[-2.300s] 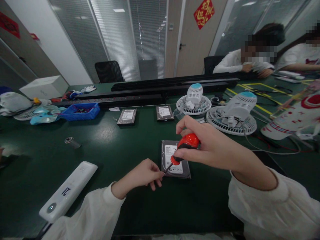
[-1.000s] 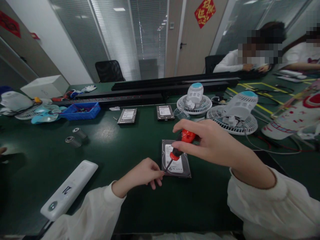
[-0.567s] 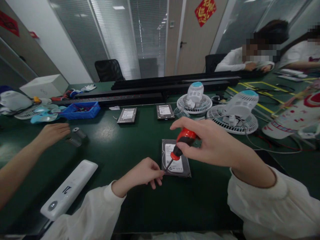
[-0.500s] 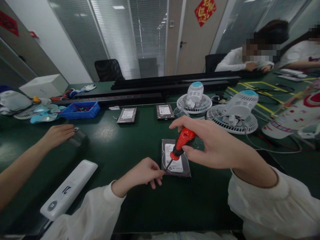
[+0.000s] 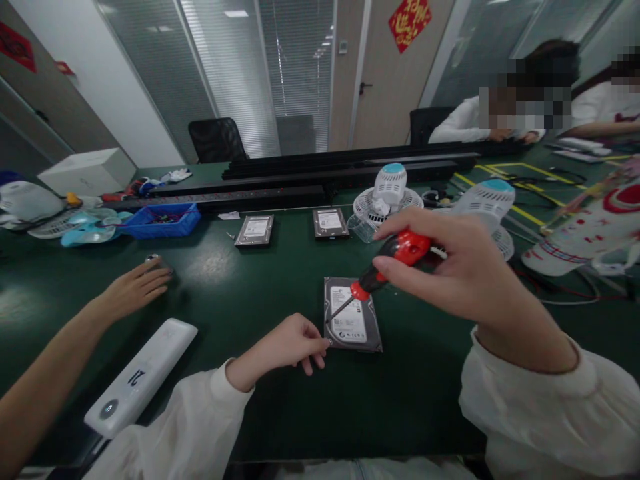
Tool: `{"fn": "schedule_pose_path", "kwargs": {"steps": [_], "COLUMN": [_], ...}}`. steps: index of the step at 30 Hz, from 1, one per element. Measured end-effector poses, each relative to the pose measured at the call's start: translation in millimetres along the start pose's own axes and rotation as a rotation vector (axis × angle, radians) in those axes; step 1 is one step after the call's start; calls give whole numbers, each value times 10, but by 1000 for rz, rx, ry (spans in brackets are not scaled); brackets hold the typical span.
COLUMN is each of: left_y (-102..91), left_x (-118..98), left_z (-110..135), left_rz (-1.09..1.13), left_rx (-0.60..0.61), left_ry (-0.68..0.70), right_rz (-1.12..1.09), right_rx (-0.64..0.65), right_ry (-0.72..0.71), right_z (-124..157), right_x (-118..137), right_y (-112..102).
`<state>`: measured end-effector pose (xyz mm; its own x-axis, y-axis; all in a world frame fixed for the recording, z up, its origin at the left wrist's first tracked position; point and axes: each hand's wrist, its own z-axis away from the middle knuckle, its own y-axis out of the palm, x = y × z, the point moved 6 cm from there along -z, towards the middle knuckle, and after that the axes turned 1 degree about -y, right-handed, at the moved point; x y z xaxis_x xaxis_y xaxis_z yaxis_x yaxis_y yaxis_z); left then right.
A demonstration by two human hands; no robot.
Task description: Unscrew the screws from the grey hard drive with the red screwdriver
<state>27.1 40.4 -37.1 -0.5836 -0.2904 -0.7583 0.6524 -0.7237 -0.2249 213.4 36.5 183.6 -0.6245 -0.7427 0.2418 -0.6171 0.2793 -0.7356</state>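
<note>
A silver hard drive point(image 5: 353, 327) with a white label lies flat on the green table. My right hand point(image 5: 460, 280) is closed round the red and black handle of a screwdriver point(image 5: 370, 280). The screwdriver slants down to the left, its tip over the drive's left side, above the lower left corner. At that corner, my left hand point(image 5: 300, 341) has its thumb and forefinger pinched together. A tiny shiny spot shows at those fingertips, too small to name. The other fingers of this hand are curled.
Two more hard drives point(image 5: 255, 231) point(image 5: 331, 223) lie farther back. White fan parts point(image 5: 390, 190) stand behind my right hand. At left are another person's hand point(image 5: 135, 287) over a small greyish object, a white device marked 21 point(image 5: 143, 377) and a blue tray point(image 5: 163, 222).
My right hand has moved right and slightly up, lifting the screwdriver tip from the corner by my left fingertips. The other person's hand has shifted right and down over the small object.
</note>
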Motion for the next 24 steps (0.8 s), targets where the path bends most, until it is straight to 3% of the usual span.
{"fn": "schedule_pose_path", "kwargs": {"steps": [6,10,12,13,14,19,24], "left_y": [6,-1,-4,-6,-9,-10,-24], "left_x": [-36,-13,16,31,43,47,19], "left_z": [33,17,0,-8,-15,-13,23], "left_rz": [-1,-6,-11,-13,-14,-19,-21], "left_rx": [-8,-9,-1,2,4,2,32], "left_ry": [-7,8,6,5,5,23,28], "right_rz": [363,665,791,804,826,825,688], "right_rx": [-339,-290,-325,-292,-208,-103,156], "right_ry": [107,149,-69,-144,-108,-170,58], "right_z": [388,905,1173,1291,1385,1746,1967], "right_x": [8,-140,-130,-156,-243,-257,-320], "right_y": [-518,-483,-389,-316,-240,44,331]}}
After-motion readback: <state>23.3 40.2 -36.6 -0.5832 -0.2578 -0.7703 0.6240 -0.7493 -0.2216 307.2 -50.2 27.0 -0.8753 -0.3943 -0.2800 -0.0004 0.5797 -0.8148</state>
